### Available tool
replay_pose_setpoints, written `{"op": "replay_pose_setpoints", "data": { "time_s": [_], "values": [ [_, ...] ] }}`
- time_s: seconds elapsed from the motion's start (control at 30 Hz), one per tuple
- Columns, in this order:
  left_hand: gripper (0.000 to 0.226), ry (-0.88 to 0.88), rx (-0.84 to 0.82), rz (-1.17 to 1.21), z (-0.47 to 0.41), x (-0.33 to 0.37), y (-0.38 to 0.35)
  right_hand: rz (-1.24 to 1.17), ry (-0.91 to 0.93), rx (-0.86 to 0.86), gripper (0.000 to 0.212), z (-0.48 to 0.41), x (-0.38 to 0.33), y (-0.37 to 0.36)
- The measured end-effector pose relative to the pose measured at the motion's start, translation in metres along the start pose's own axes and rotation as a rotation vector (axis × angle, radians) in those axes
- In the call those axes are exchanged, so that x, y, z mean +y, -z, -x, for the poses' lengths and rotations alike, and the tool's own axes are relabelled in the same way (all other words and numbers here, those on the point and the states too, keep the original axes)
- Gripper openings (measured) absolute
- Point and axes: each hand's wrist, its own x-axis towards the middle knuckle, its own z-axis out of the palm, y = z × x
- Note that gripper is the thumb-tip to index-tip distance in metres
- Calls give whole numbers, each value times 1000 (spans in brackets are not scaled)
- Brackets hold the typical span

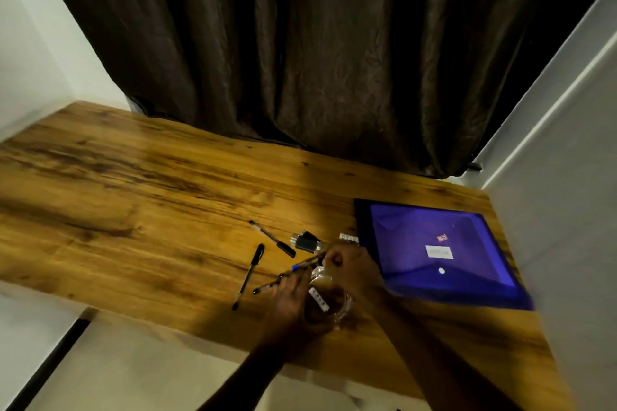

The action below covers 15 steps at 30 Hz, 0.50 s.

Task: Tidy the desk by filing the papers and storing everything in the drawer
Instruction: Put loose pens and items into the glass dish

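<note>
Head view: pens being gathered into a jar on the wooden bench (140, 183).

Left hand (289, 297) steadies a clear glass jar (329, 302) near the front edge, fingers wrapped around it and also pinching a dark pen (267, 286); right hand (350, 265) has its fingers clamped on a blue-tipped pen (305, 264) over the jar's mouth. Two black pens (248, 275) lie loose to the left, a small black bottle (307, 240) just beyond. A purple envelope folder (434, 253) lies shut at right. Judged next: drop the held pens in, then collect the loose ones. No drawer is visible.
</note>
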Motion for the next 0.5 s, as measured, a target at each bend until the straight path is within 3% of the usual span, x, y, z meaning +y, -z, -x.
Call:
{"op": "replay_pose_setpoints", "data": {
  "time_s": [0.2,0.5],
  "values": [
    [123,10,-79,18,-1,-2,3,183,-79,171,19,-45,20,32],
    [131,-10,-119,62,-6,-7,4,428,-128,-30,36,-74,24,29]
  ]
}}
